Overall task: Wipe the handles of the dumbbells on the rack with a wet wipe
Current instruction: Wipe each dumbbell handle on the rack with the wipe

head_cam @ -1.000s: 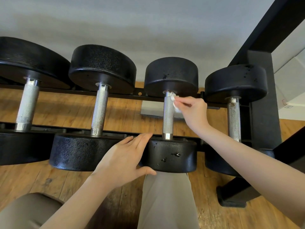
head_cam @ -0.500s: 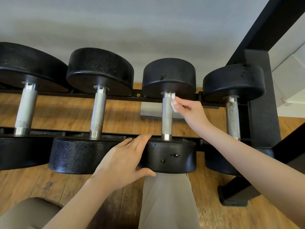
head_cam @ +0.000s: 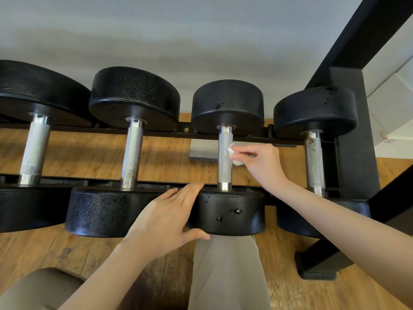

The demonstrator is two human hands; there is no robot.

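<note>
Right hand wiping third handle, left hand steadying the near weight head.

Right hand (head_cam: 261,162) pinched a small white wipe (head_cam: 234,156) between thumb and fingertips, wipe pressed against the right side of the knurled handle (head_cam: 225,157), about mid-length. Left hand (head_cam: 165,220) lay spread, fingers straight, over the near head (head_cam: 232,213) of that same dumbbell, thumb hooked under its front edge, probably to stop it rolling on the rack rail (head_cam: 178,130) while wiped. Just right of the wiping hand, another handle (head_cam: 314,162) showed dark specks, likely rust. Left of the left hand sat two more handles (head_cam: 131,153), (head_cam: 34,151). Wooden floor (head_cam: 78,153) beneath.
</note>
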